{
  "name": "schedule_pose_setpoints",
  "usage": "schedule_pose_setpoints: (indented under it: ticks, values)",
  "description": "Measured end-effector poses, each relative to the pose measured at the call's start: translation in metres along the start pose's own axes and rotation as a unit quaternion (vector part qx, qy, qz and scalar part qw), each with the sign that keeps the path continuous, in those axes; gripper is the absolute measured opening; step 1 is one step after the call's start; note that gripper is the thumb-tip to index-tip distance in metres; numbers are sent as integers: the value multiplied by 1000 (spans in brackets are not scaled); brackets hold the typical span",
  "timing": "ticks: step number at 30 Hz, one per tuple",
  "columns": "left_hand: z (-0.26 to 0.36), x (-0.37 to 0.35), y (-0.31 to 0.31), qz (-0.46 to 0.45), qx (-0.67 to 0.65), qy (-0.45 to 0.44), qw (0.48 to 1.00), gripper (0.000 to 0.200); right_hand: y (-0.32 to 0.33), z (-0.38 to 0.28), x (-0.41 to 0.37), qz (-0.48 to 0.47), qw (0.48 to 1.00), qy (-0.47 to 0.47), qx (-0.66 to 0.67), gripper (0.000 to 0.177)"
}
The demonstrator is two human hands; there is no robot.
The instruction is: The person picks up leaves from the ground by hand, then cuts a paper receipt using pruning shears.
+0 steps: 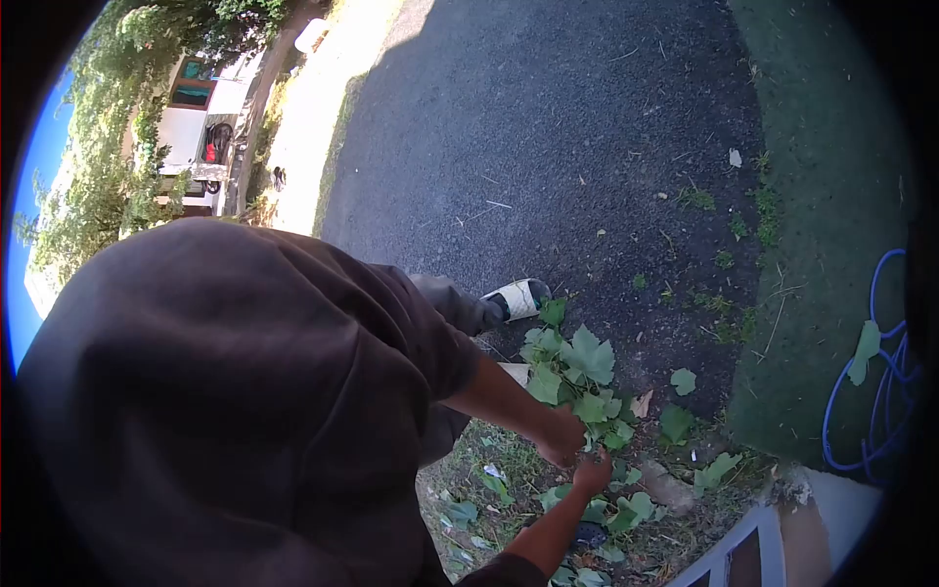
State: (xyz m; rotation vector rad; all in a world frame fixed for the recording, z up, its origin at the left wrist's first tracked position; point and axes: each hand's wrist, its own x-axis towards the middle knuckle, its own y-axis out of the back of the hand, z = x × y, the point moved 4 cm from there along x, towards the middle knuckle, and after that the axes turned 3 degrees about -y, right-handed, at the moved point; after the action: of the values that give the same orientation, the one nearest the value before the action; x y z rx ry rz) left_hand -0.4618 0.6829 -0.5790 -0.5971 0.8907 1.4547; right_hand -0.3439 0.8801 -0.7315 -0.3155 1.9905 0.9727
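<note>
My left hand is closed at the lower edge of a leafy vine with broad, lobed green leaves. Just below it, my right hand reaches in with its fingers curled around part of the same vine. The two hands are close together, and the stem between them is mostly hidden by fingers and leaves. More cut leaves lie on the ground beside my right wrist. A light-coloured slide sandal on a foot stands at the far end of the leaves.
Dark gravel pavement stretches across the top. Coiled blue hose lies on a green surface at the right. A white frame stands at the lower right. Loose leaves and litter are scattered around. Behind are a house and trees.
</note>
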Motion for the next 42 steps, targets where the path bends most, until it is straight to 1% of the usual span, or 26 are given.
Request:
schedule_pose_setpoints:
  ticks: [1,3,4,6,8,11,13,14,15,16,18,19,20,23,26,28,29,30,31,32,33,35,37,38,39,42]
  values:
    - [27,-23,30,15,3,8,1000,66,30,-14,-8,4,1000,16,-1,40]
    - [79,-55,91,-31,1,-71,997,59,94,-39,-3,50,995,-78,30,47]
    - [79,-53,123,-21,5,-61,998,59,115,-52,14,50,996,-64,34,47]
    - [79,-22,196,-38,144,-150,977,53,160,-44,69,94,994,-16,60,47]
    - [33,26,300,42,113,-140,983,45,210,-50,144,133,991,14,28,46]
    - [-94,105,449,323,-17,45,945,50,294,-66,266,197,979,44,5,51]
    - [-170,136,533,377,-76,209,899,69,360,-76,366,274,958,-11,-85,60]
    - [-224,166,553,436,-82,247,861,82,396,-71,425,323,938,20,-122,61]
    - [-245,169,573,411,-25,290,864,95,439,-87,463,321,937,-45,-129,62]
    - [-257,168,584,407,20,267,873,104,477,-85,512,374,913,35,-161,62]
    - [-275,177,593,462,151,191,853,111,523,-86,590,316,901,-6,-295,62]
    - [-285,178,587,441,108,160,876,113,548,-102,615,285,888,-19,-360,62]
    - [-289,178,586,421,73,124,896,116,552,-112,626,298,905,-45,-301,59]
    - [-333,203,570,490,37,81,867,106,559,-142,625,329,922,-146,-141,53]
    - [-334,183,580,526,54,75,845,89,543,-206,630,340,934,-62,-91,53]
    - [-294,148,597,477,-215,129,842,76,543,-217,610,362,930,-2,-57,53]
    - [-302,156,596,509,-182,125,832,69,541,-195,588,373,927,15,-49,53]
    - [-317,171,591,517,-24,85,852,65,538,-151,552,383,922,21,-49,53]
    - [-287,149,602,441,18,110,890,62,495,-46,609,448,858,194,-163,61]
    - [-297,162,599,462,47,83,882,64,486,-20,608,373,905,177,-100,66]
    - [-303,173,587,488,80,62,867,67,463,4,570,381,906,150,-106,66]
    - [-281,185,564,502,106,17,858,65,378,0,489,409,835,205,-307,56]
    - [-251,181,544,531,133,-19,837,63,291,-30,394,303,902,94,-291,53]
    - [-229,180,526,525,107,-47,843,62,232,-14,368,305,909,151,-240,55]
    - [-208,177,501,517,81,-73,849,60,175,-15,336,213,950,104,-203,56]
    - [-178,197,431,507,118,-108,847,56,44,-48,242,211,951,118,-194,58]
